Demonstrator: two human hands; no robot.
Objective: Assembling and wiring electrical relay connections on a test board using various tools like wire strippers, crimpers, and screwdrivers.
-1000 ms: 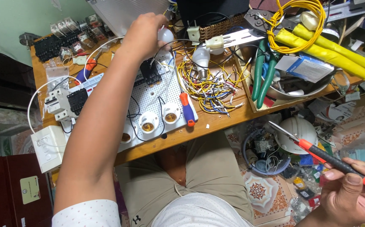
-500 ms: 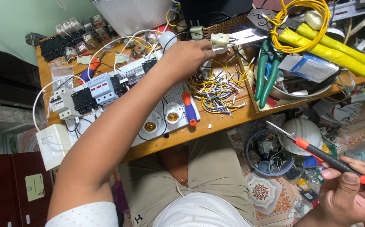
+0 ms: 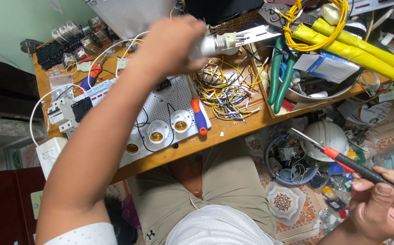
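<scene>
A light bulb is clamped in the left hand, grip closed around the glass, metal base pointing right; it is held above the table, over the white perforated board. The hand is motion-blurred. Three lamp sockets are seated in a row on the board's near edge, all unfilled. A red-and-blue screwdriver lies just beside them. A tangle of yellow and white wires sits to the right, green-handled pliers beyond it. A red-and-black screwdriver is clamped in the right hand, low right, off the table, tip aimed up-left.
</scene>
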